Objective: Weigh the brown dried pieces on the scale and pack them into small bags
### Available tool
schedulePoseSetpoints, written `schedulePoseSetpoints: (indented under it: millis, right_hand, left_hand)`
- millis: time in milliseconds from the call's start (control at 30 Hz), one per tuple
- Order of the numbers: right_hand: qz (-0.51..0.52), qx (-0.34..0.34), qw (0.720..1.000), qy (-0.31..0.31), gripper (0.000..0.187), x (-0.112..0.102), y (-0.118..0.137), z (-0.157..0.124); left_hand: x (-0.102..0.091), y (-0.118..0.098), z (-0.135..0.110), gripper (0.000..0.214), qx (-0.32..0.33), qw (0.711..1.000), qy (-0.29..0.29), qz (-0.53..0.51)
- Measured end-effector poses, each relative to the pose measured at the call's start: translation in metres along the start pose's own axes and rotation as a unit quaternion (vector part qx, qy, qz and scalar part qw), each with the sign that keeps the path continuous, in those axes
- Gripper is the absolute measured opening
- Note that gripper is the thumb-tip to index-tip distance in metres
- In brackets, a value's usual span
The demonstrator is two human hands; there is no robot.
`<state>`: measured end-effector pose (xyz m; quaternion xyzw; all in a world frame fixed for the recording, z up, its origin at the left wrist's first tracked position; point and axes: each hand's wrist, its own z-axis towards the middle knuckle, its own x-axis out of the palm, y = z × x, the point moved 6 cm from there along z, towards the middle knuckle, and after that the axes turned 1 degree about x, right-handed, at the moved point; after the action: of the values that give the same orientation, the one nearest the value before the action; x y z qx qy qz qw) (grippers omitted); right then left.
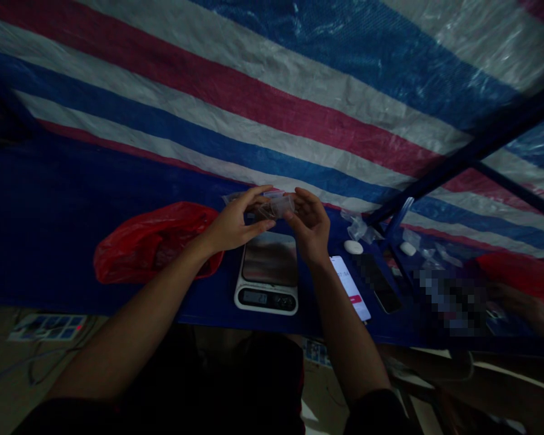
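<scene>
At the left of the blue table [40, 241], a red bag [118, 260] lies slumped, partly behind the left forearm. The left hand [236, 222] is half curled, thumb apart from the fingers, at the left end of a clear bag [278, 207] — whether it grips the plastic I cannot tell. Below the clear bag sits a scale [265, 302], its lit digits too small to read surely. The right hand [309, 225] has the bag's right end pinched between thumb and curled fingers, so it is held up just above the scale's far edge. Right of that arm lie a lit phone [348, 283], a white case [353, 247] and a dark phone [381, 284] — then, farther right, a co-worker's blurred hand [521, 302].
</scene>
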<state>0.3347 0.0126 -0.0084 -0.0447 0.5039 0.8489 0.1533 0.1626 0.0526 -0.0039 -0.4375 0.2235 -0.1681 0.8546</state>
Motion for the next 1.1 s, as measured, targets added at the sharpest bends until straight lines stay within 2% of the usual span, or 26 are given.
schedulePoseSetpoints:
  millis: [300,400,467,600,767,867,1000,1100]
  right_hand:
    - [0.004,-0.01,1.0,-0.017,0.074,-0.007,-0.005,0.003]
    - [0.007,0.008,1.0,-0.005,0.077,-0.008,-0.007,0.004]
    - [0.03,0.023,0.999,0.009,0.076,-0.009,-0.008,0.004]
    - [0.042,0.024,0.997,0.061,0.065,-0.016,-0.007,0.004]
    - [-0.074,0.022,0.982,0.17,0.05,-0.02,-0.004,0.0]
    - [-0.115,0.032,0.965,0.234,0.046,-0.014,-0.002,-0.005]
    - [-0.121,0.083,0.945,0.292,0.04,-0.007,-0.004,-0.013]
    - [-0.13,0.115,0.936,0.306,0.054,-0.007,-0.008,-0.016]
  left_hand:
    - [0.001,0.0,0.0,0.07,0.014,1.0,0.015,-0.019]
    - [-0.001,0.0,0.001,0.07,0.011,1.0,-0.01,-0.016]
    - [-0.005,0.002,0.001,0.069,0.006,0.999,-0.05,-0.004]
    - [-0.017,0.007,0.0,0.066,0.012,0.989,-0.139,0.049]
    - [-0.024,0.009,-0.001,0.07,0.01,0.973,-0.191,0.128]
    - [-0.024,0.008,-0.002,0.077,0.007,0.968,-0.199,0.149]
    - [-0.018,0.009,-0.001,0.078,-0.012,0.975,-0.169,0.145]
    - [-0.015,0.01,-0.002,0.073,-0.029,0.977,-0.156,0.139]
